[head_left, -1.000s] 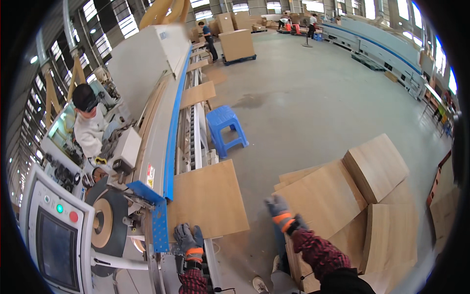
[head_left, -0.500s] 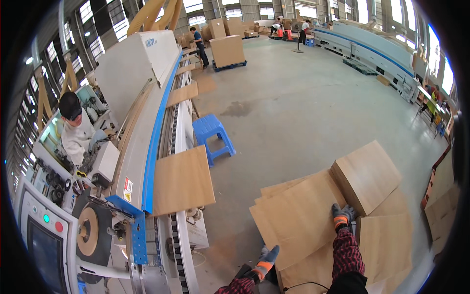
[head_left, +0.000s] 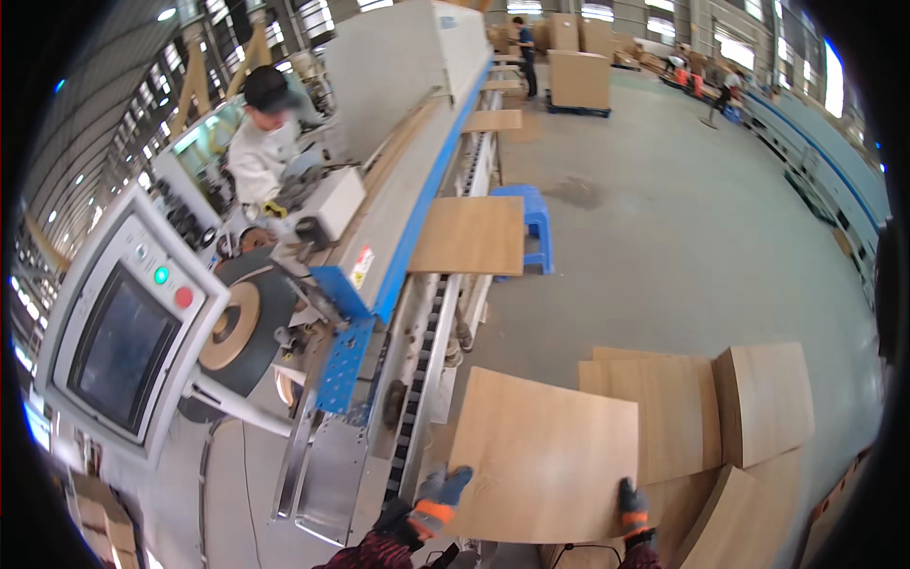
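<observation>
Between my two hands I carry a flat square wood-grain panel [head_left: 545, 455], tilted a little. My left hand [head_left: 442, 497], in a grey glove with an orange cuff, grips its left edge near the lower corner. Gloved alike, my right hand [head_left: 632, 510] holds the lower right edge; the fingers under the board are hidden. To the panel's right lie stacks of similar boards [head_left: 654, 403], and a taller stack [head_left: 770, 398] stands beside them. Left of the panel is the machine's roller track [head_left: 417, 417], with a metal infeed plate [head_left: 330, 474] at its near end.
Another panel [head_left: 471, 235] rides along the blue-edged machine [head_left: 408, 228], beside a blue stool [head_left: 533, 223]. A control screen [head_left: 128, 346] stands at the left. Behind the machine, a person in white [head_left: 261, 156] is at work. Farther off are a boxed pallet [head_left: 579, 81] and several people.
The panel has come off the stack and moved left toward the machine, held in both hands. My view has turned left. The panel on the machine has travelled farther along.
</observation>
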Motion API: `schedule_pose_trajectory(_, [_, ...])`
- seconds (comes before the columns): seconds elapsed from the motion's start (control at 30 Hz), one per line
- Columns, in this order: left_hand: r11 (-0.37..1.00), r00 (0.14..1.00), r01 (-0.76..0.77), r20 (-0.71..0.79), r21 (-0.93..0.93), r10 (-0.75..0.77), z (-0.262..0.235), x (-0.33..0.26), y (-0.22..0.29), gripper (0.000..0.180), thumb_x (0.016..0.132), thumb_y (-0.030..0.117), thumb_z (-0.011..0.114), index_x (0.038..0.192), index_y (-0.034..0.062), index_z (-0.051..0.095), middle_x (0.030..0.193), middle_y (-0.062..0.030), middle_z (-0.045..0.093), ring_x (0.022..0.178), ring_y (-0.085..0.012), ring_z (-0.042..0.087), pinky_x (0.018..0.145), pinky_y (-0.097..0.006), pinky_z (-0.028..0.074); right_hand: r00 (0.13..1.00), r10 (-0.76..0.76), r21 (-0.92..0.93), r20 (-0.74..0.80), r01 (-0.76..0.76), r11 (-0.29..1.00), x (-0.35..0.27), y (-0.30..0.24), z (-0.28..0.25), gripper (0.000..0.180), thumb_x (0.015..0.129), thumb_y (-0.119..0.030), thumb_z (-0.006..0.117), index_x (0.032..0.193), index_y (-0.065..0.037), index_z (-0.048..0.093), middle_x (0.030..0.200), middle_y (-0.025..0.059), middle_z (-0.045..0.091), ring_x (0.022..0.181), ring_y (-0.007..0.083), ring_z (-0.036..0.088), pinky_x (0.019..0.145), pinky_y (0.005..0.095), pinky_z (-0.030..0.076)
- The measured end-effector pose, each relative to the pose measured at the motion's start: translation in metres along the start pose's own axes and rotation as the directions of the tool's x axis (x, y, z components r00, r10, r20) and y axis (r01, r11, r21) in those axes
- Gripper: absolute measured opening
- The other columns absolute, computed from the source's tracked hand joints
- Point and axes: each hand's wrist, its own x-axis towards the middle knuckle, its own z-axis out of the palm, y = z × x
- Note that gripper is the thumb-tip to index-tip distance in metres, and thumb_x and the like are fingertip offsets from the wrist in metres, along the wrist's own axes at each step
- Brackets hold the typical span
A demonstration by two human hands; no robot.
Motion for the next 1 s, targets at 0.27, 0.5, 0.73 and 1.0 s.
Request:
schedule_pose_trajectory(0.27, [0.758,0.774,0.092,-0.525,0.646,0.353,-0.121,-0.073,-0.036,0.046,0.073,0.039,0.059,0.101,0.0026,0.054,0.099,-0.0206,0.054,0.087,-0.0406,0.053,0.077,-0.049,0.042,0.996,-0.037,0.055,0.086,0.033,0.998,-0.115,-0.032,0.098,0.047,0.074,-0.046,0.064,0.067,0.0,0.061,0.058,0.0096,0.059,0.056,0.0177,0.056,0.051,0.0342,0.043])
schedule_pose_trajectory(0.5, [0.791,0.806,-0.293,-0.306,0.537,0.507,-0.098,-0.086,-0.081,0.053,0.068,0.038,0.064,0.106,0.0031,0.054,0.114,-0.0198,0.046,0.111,-0.0418,0.04,0.097,-0.053,0.028,0.911,-0.349,0.384,0.22,0.248,0.889,-0.201,-0.105,0.136,0.03,0.082,-0.028,0.058,0.089,0.001,0.059,0.075,0.0088,0.063,0.068,0.0168,0.058,0.059,0.0299,0.045])
schedule_pose_trajectory(0.73, [0.77,0.794,-0.328,-0.282,0.546,0.539,-0.095,-0.039,-0.059,0.049,0.073,0.035,0.06,0.108,0.0005,0.053,0.116,-0.0224,0.045,0.114,-0.0412,0.038,0.1,-0.053,0.023,0.925,-0.294,0.428,0.24,0.17,0.887,-0.188,-0.171,0.131,0.027,0.083,-0.026,0.056,0.085,0.001,0.059,0.066,0.0033,0.058,0.06,0.0109,0.051,0.053,0.0284,0.041])
schedule_pose_trajectory(1.0, [0.732,0.733,-0.35,-0.316,0.585,0.603,-0.088,0.027,-0.035,0.048,0.077,0.038,0.057,0.106,0.0,0.053,0.112,-0.021,0.047,0.111,-0.0411,0.04,0.097,-0.053,0.027,0.934,-0.292,0.54,0.208,0.139,0.83,-0.122,-0.202,0.173,0.034,0.082,-0.03,0.058,0.078,0.003,0.06,0.063,0.0021,0.057,0.059,0.0102,0.05,0.053,0.0293,0.04])
